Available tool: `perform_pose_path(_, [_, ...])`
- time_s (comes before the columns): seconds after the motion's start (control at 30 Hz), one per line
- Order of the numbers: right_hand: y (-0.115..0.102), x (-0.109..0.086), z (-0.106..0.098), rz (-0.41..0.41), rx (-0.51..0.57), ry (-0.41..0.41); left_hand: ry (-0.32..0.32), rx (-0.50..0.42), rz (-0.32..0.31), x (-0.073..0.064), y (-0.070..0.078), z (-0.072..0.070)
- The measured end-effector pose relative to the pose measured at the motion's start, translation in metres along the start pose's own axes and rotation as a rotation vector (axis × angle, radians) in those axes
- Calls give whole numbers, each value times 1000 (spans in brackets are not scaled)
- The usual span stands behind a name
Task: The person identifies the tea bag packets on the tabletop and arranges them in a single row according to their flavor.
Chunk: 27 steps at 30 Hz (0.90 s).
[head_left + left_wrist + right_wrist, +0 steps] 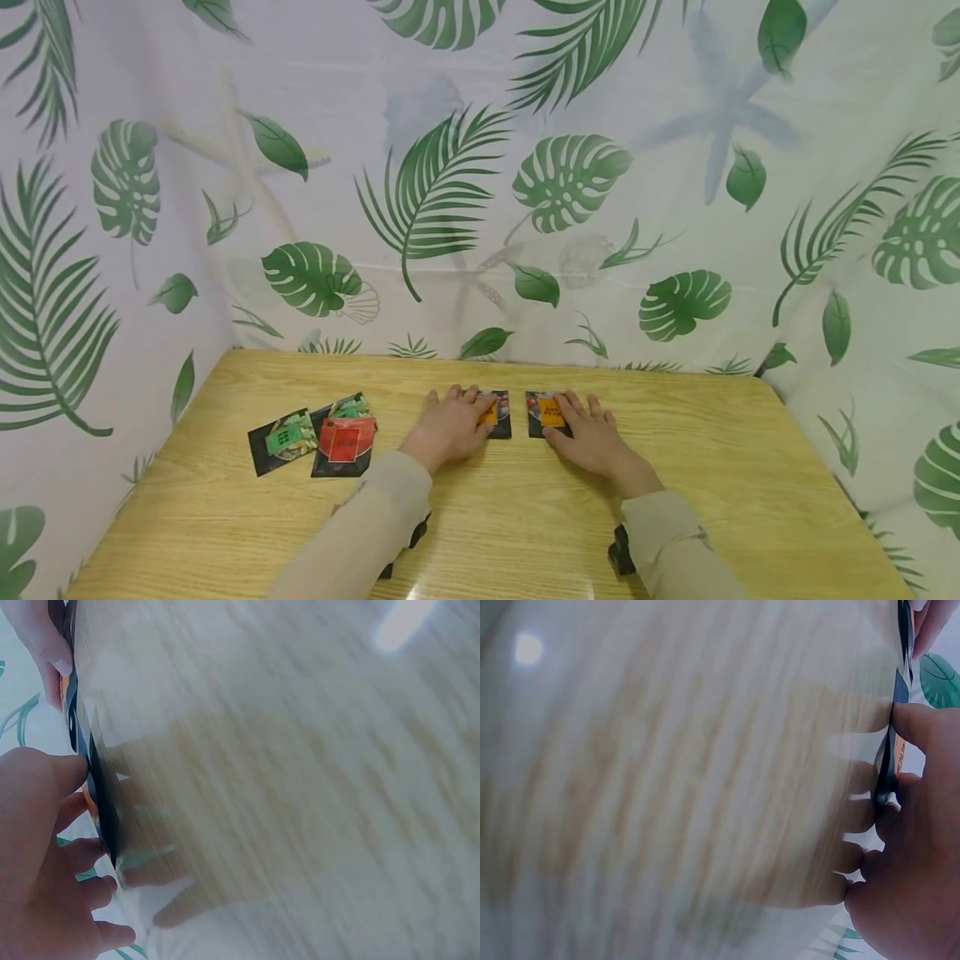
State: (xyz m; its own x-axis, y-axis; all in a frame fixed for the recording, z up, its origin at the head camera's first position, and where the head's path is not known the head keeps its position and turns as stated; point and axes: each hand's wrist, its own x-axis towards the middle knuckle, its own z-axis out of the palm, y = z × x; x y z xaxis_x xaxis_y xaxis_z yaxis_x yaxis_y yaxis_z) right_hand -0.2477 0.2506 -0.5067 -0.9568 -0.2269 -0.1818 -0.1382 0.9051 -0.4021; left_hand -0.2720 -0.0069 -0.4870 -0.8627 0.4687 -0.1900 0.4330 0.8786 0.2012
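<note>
Two small black food packets with orange labels lie side by side toward the back of the table, a narrow gap between them. My left hand [452, 427] rests palm down on the left packet [502, 415], covering its left part. On the right packet [534, 414] lies my right hand [596, 437], thumb at its near edge and fingers over its right side. In the left wrist view, the left thumb [71, 774] touches the edge of the dark packet [103, 806]. The right wrist view has the right thumb [913, 720] against its packet [886, 761] likewise.
To the left on the wooden table [517, 517] lie a green-labelled packet [283, 442] and a red packet [347, 440] overlapping others. A patterned leaf cloth [465, 325] hangs behind the table and along both sides.
</note>
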Motion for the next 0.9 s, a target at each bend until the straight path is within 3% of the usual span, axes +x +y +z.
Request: perform_pose_path(0.9, [-5,-2,-1,2,12,-1,-27,-20,-19,11,6,7])
